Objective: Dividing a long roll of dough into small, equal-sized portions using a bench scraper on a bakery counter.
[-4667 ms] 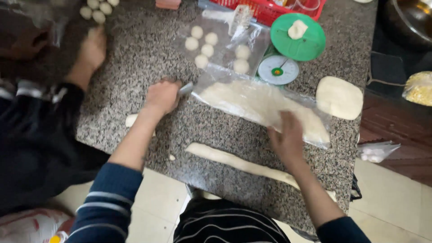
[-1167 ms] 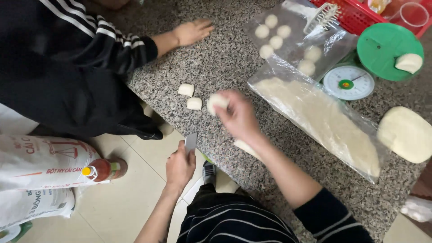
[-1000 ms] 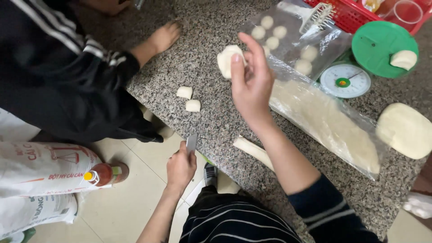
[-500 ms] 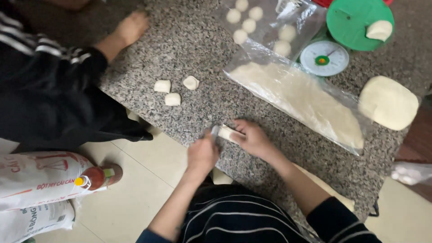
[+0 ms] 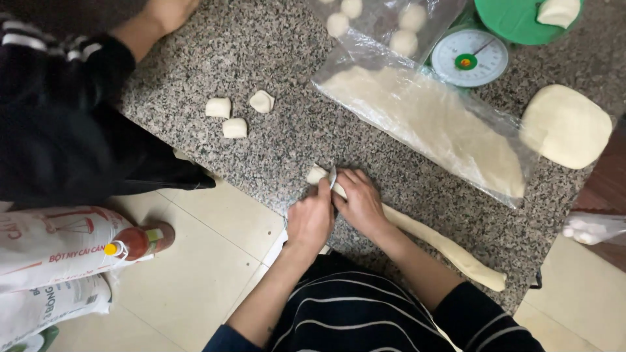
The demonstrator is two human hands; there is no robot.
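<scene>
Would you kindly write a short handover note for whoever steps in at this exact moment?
Left hand: grips a small blade, pressed into the near end of the dough rope.
Right hand: flat on the rope beside the blade, steadying it.
Rope lies along the granite counter's near edge; a small end piece sits just past the blade.
Done: three cut pieces lie together farther up the counter.
Left: most of the rope is uncut. A bagged dough slab and a scale lie beyond.
</scene>
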